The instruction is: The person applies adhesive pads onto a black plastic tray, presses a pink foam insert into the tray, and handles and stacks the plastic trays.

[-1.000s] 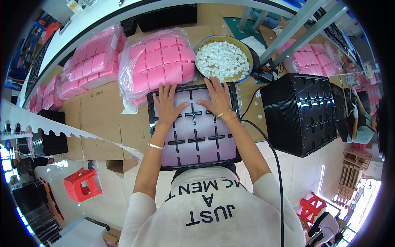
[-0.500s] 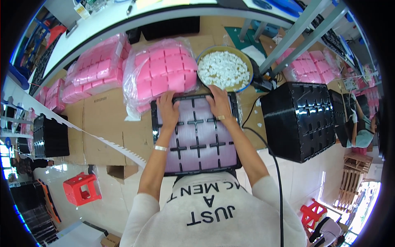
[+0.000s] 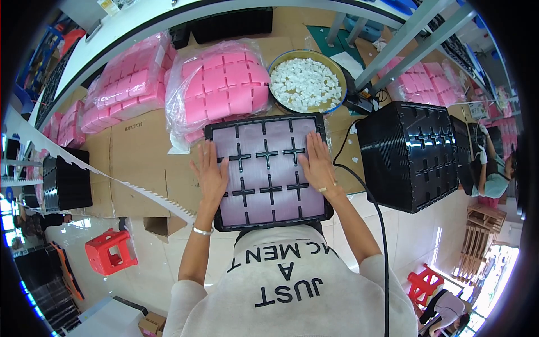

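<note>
A black tray (image 3: 268, 171) of pale pink squares, divided by black crosses, lies flat on the cardboard-covered bench (image 3: 140, 163), right in front of the person. The left hand (image 3: 209, 175) rests palm-down along the tray's left edge, fingers (image 3: 203, 160) spread and flat, gripping nothing. The right hand (image 3: 318, 165) lies flat on the right side of the tray, its fingers likewise stretched out over the pink squares. Just beyond the tray sit a bag of pink blocks (image 3: 224, 90) and a round bowl of white pieces (image 3: 306, 84). A stack of black trays (image 3: 410, 154) stands to the right.
</note>
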Demonstrator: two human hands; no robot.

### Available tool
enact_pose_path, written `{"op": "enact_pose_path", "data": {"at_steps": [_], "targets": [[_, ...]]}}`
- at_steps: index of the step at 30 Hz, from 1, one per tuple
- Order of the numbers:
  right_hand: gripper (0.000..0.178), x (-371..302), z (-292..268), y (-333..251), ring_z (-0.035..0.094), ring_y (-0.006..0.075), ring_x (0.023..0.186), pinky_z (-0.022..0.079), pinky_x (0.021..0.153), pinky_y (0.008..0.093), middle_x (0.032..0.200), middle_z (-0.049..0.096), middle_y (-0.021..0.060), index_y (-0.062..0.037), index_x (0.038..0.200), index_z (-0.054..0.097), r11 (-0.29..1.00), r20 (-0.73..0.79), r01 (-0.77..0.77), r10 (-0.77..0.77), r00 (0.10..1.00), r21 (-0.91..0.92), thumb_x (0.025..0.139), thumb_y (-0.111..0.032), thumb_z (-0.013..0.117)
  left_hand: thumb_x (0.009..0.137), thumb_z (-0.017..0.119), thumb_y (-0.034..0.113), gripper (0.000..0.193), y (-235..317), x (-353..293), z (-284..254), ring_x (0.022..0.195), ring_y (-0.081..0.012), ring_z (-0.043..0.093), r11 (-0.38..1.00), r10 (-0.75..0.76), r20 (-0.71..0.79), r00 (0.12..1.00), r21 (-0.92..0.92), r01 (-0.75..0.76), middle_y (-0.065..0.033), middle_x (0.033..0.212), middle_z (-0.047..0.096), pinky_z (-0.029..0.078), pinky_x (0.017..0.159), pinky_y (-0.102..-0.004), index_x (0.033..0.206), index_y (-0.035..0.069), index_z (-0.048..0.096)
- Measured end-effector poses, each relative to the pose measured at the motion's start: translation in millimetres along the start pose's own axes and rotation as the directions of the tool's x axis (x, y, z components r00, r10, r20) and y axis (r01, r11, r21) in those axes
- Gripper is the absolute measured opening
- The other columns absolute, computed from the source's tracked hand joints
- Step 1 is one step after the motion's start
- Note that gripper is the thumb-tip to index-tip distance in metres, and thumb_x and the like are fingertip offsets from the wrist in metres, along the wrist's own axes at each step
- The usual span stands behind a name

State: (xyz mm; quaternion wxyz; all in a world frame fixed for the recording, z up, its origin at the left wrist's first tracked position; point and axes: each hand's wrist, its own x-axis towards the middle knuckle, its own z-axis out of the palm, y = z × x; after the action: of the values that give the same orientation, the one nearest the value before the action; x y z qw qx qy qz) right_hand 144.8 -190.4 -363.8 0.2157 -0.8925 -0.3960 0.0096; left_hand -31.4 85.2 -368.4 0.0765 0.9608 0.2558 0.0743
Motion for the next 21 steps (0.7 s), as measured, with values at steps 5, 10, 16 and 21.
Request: {"op": "enact_pose_path", "data": {"at_steps": [5,10,16,21], "targets": [[0.091,-75,-27,-15,0.016,0.042,0.149,0.02,0.12,0.0444,0.16,0.016,0.0263,0.0033,0.154,0.019,0.997,0.049,-0.036,0.033,0.998,0.068,0.089,-0.041,0.067,0.085,0.072,0.045,0.101,-16,-78,10,0.149,-0.037,0.022,0.78,-0.309,0.093,0.946,-0.545,0.309,-0.0267,0.158,0.026,0.015,0.12,-0.0518,0.155,-0.001,0.016],[0.098,-113,-15,-19,0.019,0.0442,0.147,0.023,0.119,0.042,0.159,0.017,0.0278,0.0001,0.156,0.014,0.911,0.048,-0.335,0.333,0.942,0.239,0.084,-0.028,0.075,0.071,0.087,0.041,0.124,-2,-96,4,0.148,-0.0381,0.024,0.729,-0.282,0.237,0.93,-0.577,0.368,-0.0305,0.158,0.022,0.024,0.119,-0.0373,0.155,-0.005,0.008],[0.102,-108,-26,-14,0.014,0.0386,0.151,0.022,0.121,0.0411,0.163,0.012,0.0209,-0.0083,0.159,0.006,0.854,0.216,-0.38,0.32,0.922,0.355,0.082,-0.014,0.073,0.068,0.088,0.017,0.124,-21,-121,-7,0.141,-0.0306,0.036,0.506,-0.156,0.423,0.893,-0.742,0.44,-0.0248,0.158,0.025,0.031,0.116,-0.0371,0.156,-0.001,0.003],[0.136,-109,-24,-19,0.014,0.0418,0.15,0.023,0.12,0.0436,0.164,0.006,0.0209,-0.0095,0.159,0.003,0.866,0.207,-0.362,0.306,0.929,0.345,0.06,-0.047,0.088,0.069,0.085,0.008,0.123,-23,-122,-13,0.136,-0.0297,0.043,0.428,-0.097,0.508,0.856,-0.755,0.496,-0.0229,0.153,0.033,0.037,0.113,-0.0372,0.157,0.002,0.001]]}}
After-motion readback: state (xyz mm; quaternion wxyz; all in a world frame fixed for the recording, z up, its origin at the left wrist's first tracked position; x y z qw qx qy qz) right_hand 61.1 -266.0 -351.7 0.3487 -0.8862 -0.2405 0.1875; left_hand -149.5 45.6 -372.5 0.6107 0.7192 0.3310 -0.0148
